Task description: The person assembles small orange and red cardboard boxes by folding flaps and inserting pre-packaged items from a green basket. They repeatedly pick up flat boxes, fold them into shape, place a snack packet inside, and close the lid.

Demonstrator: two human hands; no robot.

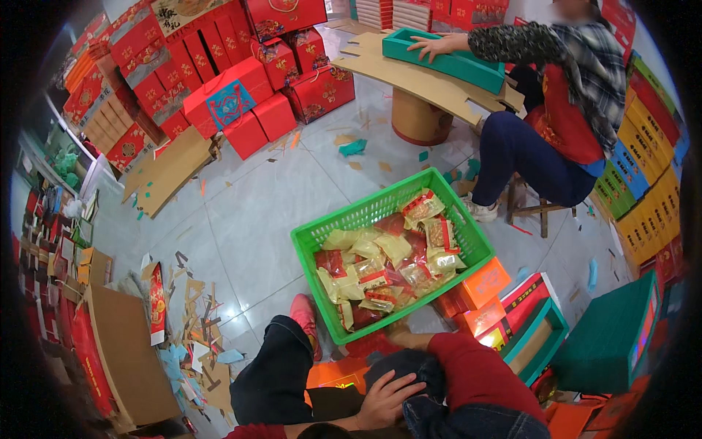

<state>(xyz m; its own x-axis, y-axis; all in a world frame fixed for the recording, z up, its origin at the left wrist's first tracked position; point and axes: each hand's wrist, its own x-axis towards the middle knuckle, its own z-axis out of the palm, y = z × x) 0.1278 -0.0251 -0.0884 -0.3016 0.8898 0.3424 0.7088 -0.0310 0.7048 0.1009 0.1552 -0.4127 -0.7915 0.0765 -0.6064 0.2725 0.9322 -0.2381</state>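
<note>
My left hand (391, 401) lies flat across my bent right knee in dark jeans, fingers stretched out, with nothing in it. My right arm, in a red sleeve, reaches down beyond that knee. Only a part of my right hand (402, 337) shows, low beside the near rim of a green plastic basket (395, 322). Its fingers are hidden, so what they touch or hold cannot be seen. Inside the basket lie many small food packets (393, 249) in clear, cream and red wrapping. Orange boxes (336, 375) lie on the floor between my legs.
Opposite, a person's hand (433, 47) rests on a teal box (439, 58) on a cardboard sheet over a round drum (420, 121). Red gift boxes (234, 102) are stacked at the far left. Cardboard scraps (201, 329) litter the floor. Teal box (607, 344) stands right.
</note>
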